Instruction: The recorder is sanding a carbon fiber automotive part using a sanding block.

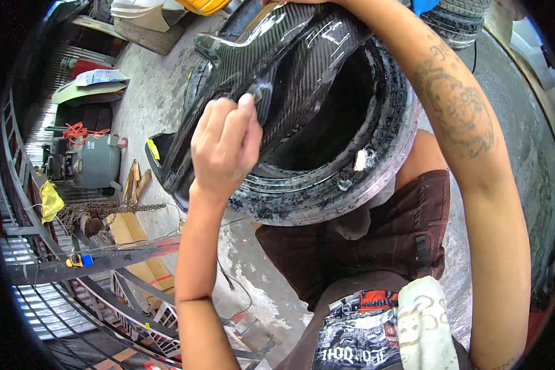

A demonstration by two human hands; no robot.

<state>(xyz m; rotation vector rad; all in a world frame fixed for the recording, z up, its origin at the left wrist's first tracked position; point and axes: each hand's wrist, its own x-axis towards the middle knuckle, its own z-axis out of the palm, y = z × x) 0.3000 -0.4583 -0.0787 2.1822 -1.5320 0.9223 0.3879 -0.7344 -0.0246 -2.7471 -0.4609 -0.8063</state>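
Progress: a glossy black sculpted carbon-fibre panel (314, 68) lies across the far and left edges of a black rubber tyre with grey smears (308, 203), its lower end projecting past the tyre's left edge. The panel's broad faces carry a fairly even shine, which suggests that these are in a finished condition. A whitish hazy patch (264, 87) shows mid-panel, beside the left fingertips; in my judgement work there is under way and not complete. How much remains elsewhere cannot be determined, as the far end runs out of view.

Hands: the left hand (225, 142) is closed, fingers curled, with its tips at the hazy patch; whether anything small is pinched there cannot be told. The right hand (327, 2) is at the panel's far edge and mostly cut off by the upper border, so its grip cannot be confirmed.

Containers: the tyre's central opening is dark, and nothing can be made out in its depth. A grey cylindrical tank (100, 161) is at the left; its walls hide any contents. A tangled orange-red hose (83, 131) lies at its upper side. A bright yellow rounded object (203, 5) at the top is partly cut off; whether it is a container cannot be established. A yellow-and-blue tape measure (79, 260) sits on a long grey metal beam (40, 271), near its left end.
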